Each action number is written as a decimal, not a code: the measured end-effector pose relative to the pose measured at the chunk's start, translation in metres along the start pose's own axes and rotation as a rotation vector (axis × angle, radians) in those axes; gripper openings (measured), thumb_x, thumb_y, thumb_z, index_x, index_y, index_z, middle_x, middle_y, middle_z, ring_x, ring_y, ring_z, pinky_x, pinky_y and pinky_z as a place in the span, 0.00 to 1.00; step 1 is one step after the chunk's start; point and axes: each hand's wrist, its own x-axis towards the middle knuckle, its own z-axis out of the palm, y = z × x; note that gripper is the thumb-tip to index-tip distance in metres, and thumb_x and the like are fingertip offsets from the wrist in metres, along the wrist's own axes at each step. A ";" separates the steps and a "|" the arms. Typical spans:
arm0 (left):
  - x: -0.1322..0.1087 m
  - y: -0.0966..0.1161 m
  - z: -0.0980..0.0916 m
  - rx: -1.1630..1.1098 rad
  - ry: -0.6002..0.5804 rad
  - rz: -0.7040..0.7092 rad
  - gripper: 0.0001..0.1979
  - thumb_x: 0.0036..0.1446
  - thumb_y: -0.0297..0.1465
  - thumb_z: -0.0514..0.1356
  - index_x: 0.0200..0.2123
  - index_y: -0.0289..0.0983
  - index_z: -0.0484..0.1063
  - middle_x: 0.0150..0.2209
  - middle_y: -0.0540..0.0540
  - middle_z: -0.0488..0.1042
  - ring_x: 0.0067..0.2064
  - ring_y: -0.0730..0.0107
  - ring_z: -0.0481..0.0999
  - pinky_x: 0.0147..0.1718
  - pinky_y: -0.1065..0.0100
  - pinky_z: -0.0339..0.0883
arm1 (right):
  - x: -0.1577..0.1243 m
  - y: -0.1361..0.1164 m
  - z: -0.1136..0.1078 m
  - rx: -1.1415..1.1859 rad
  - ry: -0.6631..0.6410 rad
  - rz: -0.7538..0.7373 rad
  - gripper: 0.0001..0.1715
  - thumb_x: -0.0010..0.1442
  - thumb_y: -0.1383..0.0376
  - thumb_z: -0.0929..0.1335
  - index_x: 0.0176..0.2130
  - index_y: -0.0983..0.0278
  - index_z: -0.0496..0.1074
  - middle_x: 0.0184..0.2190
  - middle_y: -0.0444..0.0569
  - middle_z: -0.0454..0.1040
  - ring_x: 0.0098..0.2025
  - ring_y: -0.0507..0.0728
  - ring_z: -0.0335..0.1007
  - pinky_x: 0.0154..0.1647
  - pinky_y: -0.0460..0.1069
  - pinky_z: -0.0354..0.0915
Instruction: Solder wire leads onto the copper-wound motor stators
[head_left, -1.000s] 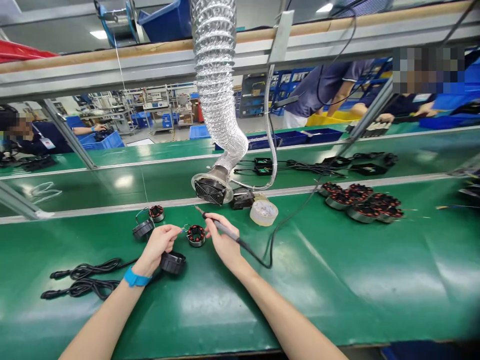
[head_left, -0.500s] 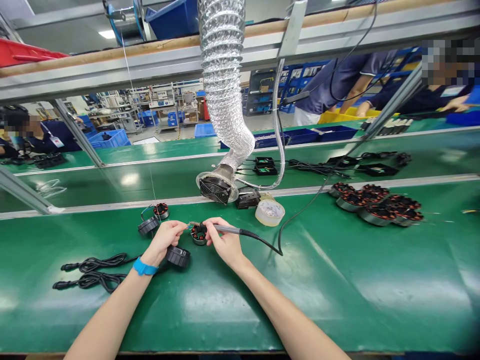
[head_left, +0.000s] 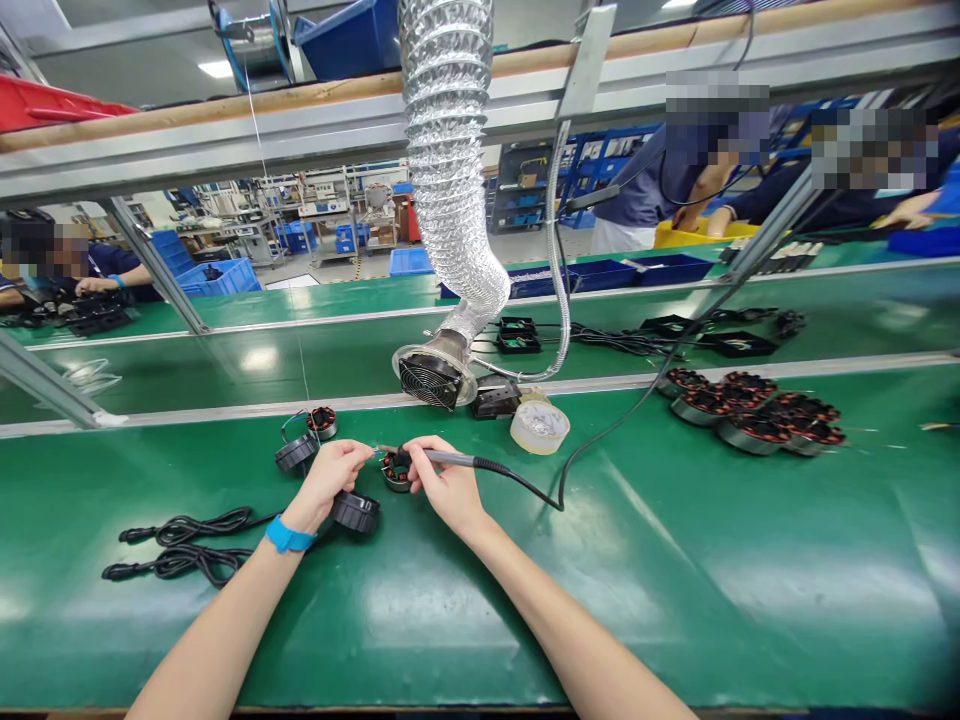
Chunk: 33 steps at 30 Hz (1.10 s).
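Note:
My right hand [head_left: 442, 482] grips a soldering iron [head_left: 442, 458] like a pen, its tip pointing left over a small stator with copper windings [head_left: 393, 472] on the green bench. My left hand [head_left: 330, 478], with a blue wristband, is pinched on a thin wire at the stator's left side. A black round part [head_left: 355, 511] lies just below my left hand. Another black part [head_left: 292, 453] and a second stator [head_left: 322, 421] sit a little farther back.
A silver fume duct with a fan [head_left: 433, 376] hangs just behind the stator. A tape roll [head_left: 539, 426] and a pile of several stators [head_left: 754, 408] lie to the right. Black cables [head_left: 180, 545] lie at left. Other people work across the conveyor.
The soldering iron swung from pointing up-left to lying level, tip at the stator. Both hands closed in on the stator and have stayed there over the last half second.

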 end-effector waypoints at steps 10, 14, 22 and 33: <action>-0.001 0.001 0.001 0.026 -0.002 0.014 0.17 0.42 0.41 0.67 0.25 0.34 0.69 0.15 0.61 0.50 0.16 0.84 0.46 0.16 0.74 0.37 | 0.000 0.002 0.001 0.031 0.006 0.024 0.20 0.62 0.49 0.65 0.35 0.64 0.72 0.20 0.42 0.70 0.17 0.50 0.69 0.19 0.44 0.65; 0.000 -0.001 0.000 0.037 0.003 0.021 0.16 0.43 0.41 0.67 0.26 0.34 0.69 0.16 0.61 0.50 0.16 0.84 0.46 0.16 0.74 0.37 | 0.000 0.000 0.001 0.048 0.010 0.037 0.21 0.61 0.49 0.66 0.35 0.64 0.72 0.19 0.42 0.71 0.17 0.51 0.68 0.18 0.44 0.64; -0.001 0.001 0.001 0.048 0.005 0.009 0.15 0.44 0.40 0.66 0.26 0.34 0.68 0.16 0.61 0.49 0.16 0.84 0.45 0.16 0.74 0.37 | 0.002 -0.001 -0.001 0.085 0.052 0.016 0.22 0.61 0.48 0.65 0.36 0.64 0.71 0.19 0.41 0.70 0.16 0.50 0.68 0.18 0.44 0.64; 0.002 -0.002 0.000 0.009 0.010 0.021 0.16 0.43 0.39 0.67 0.27 0.33 0.71 0.16 0.61 0.51 0.16 0.85 0.46 0.16 0.75 0.36 | 0.002 0.003 -0.001 0.093 0.059 0.005 0.22 0.62 0.48 0.66 0.36 0.64 0.71 0.19 0.41 0.70 0.16 0.50 0.67 0.18 0.44 0.64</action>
